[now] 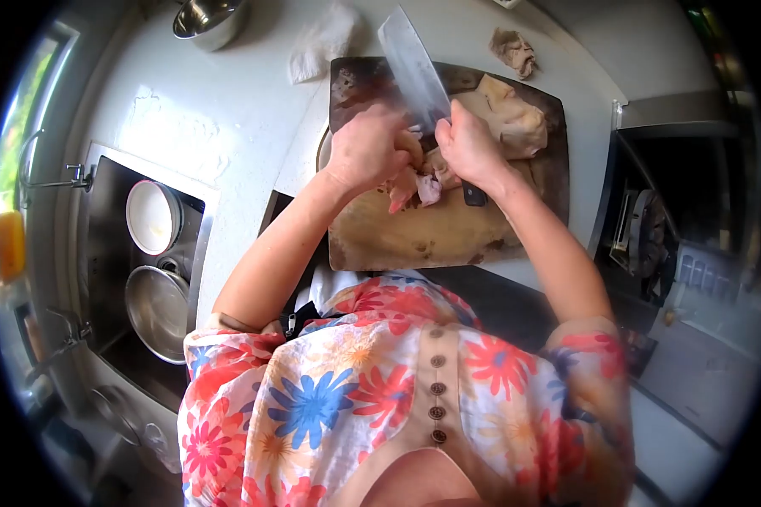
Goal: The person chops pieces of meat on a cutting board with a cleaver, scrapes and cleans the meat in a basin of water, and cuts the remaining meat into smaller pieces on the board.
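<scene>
My right hand [472, 148] is wrapped round the black handle of a cleaver [413, 66], whose broad blade points up and away to the left over the cutting board [397, 232]. Beside the blade, my left hand [368, 148] has its fingers curled on a piece of raw meat [412, 152]; its far side is blurred. Smaller meat pieces [403, 188] lie just below the two hands. To the right of my right hand rests a large pale chunk of meat with skin [511, 118] on the board.
A crumpled white cloth [323, 42] and a metal bowl [210, 21] are at the back left. A crumpled brownish wad [513, 52] lies behind the board. At left, the sink [101, 253] holds a white bowl [152, 217] and a metal basin [156, 313].
</scene>
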`<state>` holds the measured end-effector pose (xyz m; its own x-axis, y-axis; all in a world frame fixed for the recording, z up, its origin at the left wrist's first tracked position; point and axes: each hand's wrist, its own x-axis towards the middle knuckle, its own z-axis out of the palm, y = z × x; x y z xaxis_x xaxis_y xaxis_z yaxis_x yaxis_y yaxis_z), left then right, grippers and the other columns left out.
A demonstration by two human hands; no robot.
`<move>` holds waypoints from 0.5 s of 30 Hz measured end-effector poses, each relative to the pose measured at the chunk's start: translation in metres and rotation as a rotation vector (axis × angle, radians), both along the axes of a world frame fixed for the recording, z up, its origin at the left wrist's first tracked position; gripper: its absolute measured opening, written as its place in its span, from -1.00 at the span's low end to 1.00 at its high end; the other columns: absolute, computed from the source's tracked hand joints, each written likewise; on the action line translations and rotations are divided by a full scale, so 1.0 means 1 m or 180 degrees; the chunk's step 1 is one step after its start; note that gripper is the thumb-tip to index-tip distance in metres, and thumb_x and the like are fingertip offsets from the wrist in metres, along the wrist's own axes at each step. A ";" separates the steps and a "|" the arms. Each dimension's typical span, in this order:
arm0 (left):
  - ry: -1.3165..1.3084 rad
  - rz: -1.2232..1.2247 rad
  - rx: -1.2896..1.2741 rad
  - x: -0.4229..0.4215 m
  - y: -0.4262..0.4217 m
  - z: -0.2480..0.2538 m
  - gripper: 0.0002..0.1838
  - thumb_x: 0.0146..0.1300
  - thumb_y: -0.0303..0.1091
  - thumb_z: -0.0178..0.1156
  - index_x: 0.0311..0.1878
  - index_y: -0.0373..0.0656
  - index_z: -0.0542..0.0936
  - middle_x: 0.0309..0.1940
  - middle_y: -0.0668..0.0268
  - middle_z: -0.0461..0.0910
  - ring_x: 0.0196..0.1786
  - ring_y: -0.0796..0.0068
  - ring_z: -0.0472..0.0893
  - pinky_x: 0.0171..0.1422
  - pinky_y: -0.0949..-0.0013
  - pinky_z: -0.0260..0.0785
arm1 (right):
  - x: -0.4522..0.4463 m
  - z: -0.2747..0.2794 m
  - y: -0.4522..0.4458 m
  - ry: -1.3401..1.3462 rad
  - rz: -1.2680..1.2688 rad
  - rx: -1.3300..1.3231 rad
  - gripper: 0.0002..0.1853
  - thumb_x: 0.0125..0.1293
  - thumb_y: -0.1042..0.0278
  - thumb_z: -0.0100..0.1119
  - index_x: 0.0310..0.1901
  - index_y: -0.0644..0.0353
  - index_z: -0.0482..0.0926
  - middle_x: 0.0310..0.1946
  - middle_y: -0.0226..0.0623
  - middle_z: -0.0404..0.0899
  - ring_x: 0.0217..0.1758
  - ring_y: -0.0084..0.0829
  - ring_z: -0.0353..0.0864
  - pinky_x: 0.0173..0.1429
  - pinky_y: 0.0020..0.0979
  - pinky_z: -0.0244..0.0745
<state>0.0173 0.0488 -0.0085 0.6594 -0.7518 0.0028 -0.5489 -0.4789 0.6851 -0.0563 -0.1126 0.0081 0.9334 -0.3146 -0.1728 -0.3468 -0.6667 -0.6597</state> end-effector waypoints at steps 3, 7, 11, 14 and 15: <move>0.0083 0.0245 0.0212 0.003 0.004 -0.003 -0.60 -0.13 -0.22 0.26 -0.14 -0.12 0.62 -0.20 0.19 0.52 -0.09 0.14 0.54 0.00 0.20 0.41 | -0.005 0.023 0.002 0.0432 -0.0343 0.0558 -0.83 0.27 0.38 -0.04 -0.36 0.33 0.30 -0.56 0.07 0.48 -0.51 0.03 0.52 -0.36 -0.10 0.42; 0.0136 0.0345 0.0322 0.003 0.006 -0.007 -0.60 -0.11 -0.22 0.24 -0.12 -0.11 0.61 -0.20 0.19 0.51 -0.08 0.15 0.55 0.00 0.20 0.42 | -0.015 0.020 0.001 0.0016 -0.0103 0.0157 -0.82 0.27 0.35 -0.04 -0.37 0.31 0.30 -0.58 0.07 0.48 -0.46 0.11 0.49 -0.34 -0.06 0.39; 0.0168 0.0368 0.0250 0.002 0.006 -0.002 -0.60 -0.11 -0.22 0.23 -0.12 -0.11 0.61 -0.21 0.19 0.51 -0.09 0.14 0.55 -0.01 0.19 0.42 | -0.023 0.014 0.007 -0.0352 0.0259 -0.0323 -0.83 0.26 0.41 -0.03 -0.38 0.32 0.28 -0.59 0.09 0.46 -0.46 0.13 0.49 -0.37 -0.05 0.37; 0.0189 0.0374 0.0294 0.001 0.005 -0.002 -0.64 -0.08 -0.26 0.20 -0.13 -0.11 0.60 -0.17 0.12 0.50 -0.08 0.08 0.54 0.00 0.15 0.40 | -0.026 0.009 0.008 -0.0360 0.0464 -0.0340 -0.86 0.24 0.47 -0.03 -0.39 0.34 0.28 -0.62 0.11 0.45 -0.48 0.15 0.49 -0.37 -0.02 0.37; 0.0154 0.0367 0.0302 0.001 0.004 -0.002 -0.64 -0.08 -0.26 0.20 -0.14 -0.11 0.60 -0.18 0.12 0.50 -0.08 0.08 0.54 0.00 0.15 0.40 | -0.028 0.012 0.009 -0.0339 0.0517 -0.0377 -0.85 0.25 0.46 -0.03 -0.39 0.34 0.28 -0.63 0.11 0.46 -0.48 0.16 0.49 -0.37 -0.01 0.37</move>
